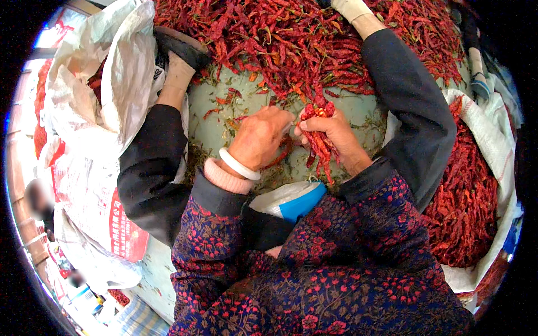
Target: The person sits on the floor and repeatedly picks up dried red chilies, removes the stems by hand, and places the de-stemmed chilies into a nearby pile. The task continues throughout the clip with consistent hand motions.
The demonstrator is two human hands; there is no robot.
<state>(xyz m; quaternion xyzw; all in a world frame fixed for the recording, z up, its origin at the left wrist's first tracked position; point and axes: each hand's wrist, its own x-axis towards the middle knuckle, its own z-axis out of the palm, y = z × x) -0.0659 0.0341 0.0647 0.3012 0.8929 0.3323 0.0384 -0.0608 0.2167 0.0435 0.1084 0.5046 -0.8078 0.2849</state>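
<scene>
So the right hand (339, 134) had its grip closed around a bunch of dried red chillies (319, 141), thumb laid across the middle, with pods poking out on the far side and dangling out the near side. The left hand (259, 137), the one with the white bangle (240, 164) at the wrist, was just to the left, fingers bunched close to the right fingertips; couldn't tell if that grip was pinching anything.

Handling-wise, I'd guess the bunch weighed next to nothing. The skins looked wrinkled and dry, so probably a bit slick and easy to crack if squeezed hard. Around the middle, snug but not crushing, seemed the sensible hold, since loose pods could slide out.

Further out, bits of stem and stray pods littered the pale floor (204, 92). A big heap of chillies (280, 42) spread across the far side between the feet. Off right stood a white sack (496, 137) loaded with more pods, and a crumpled pale sack (131, 61) sat far left.
</scene>
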